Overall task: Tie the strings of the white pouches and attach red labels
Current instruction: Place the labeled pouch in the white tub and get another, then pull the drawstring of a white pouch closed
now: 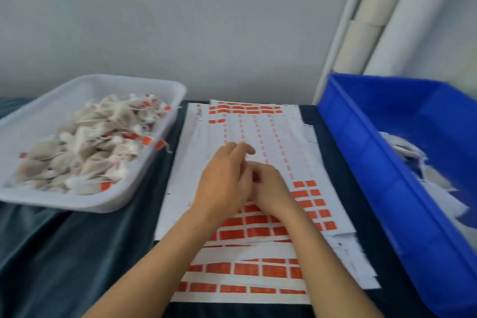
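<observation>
Your two hands meet over the middle of the label sheets [258, 137], a loose stack of white backing paper printed with rows of red labels [247, 270] that lies flat on the bench [64, 253], which is draped in a dark teal cloth. Your left hand [224, 181] sits knuckles-up with its fingers curled down toward the paper, and your right hand [268, 188] is tucked against it, fingertips bent inward where the two touch; the blur hides what lies between them, so you cannot tell whether either hand is pinching a label or holding nothing. Most of the top sheet beyond your hands is already stripped, showing only thin dashed red lines, while full red labels remain in the rows under and nearer than your wrists and in a small block just right of your right hand. Left of the label sheets stands a white tray [160, 85] heaped with finished white pouches [85, 147], their strings tangled and red labels showing among them. Right of the label sheets stands a blue bin [374, 152], tilted in the wide-angle view, with more white pouches [418, 160] lying against its far inner wall; they are too blurred to tell whether they are tied. Behind the blue bin, pale rolls [402, 15] lean against the grey wall.
</observation>
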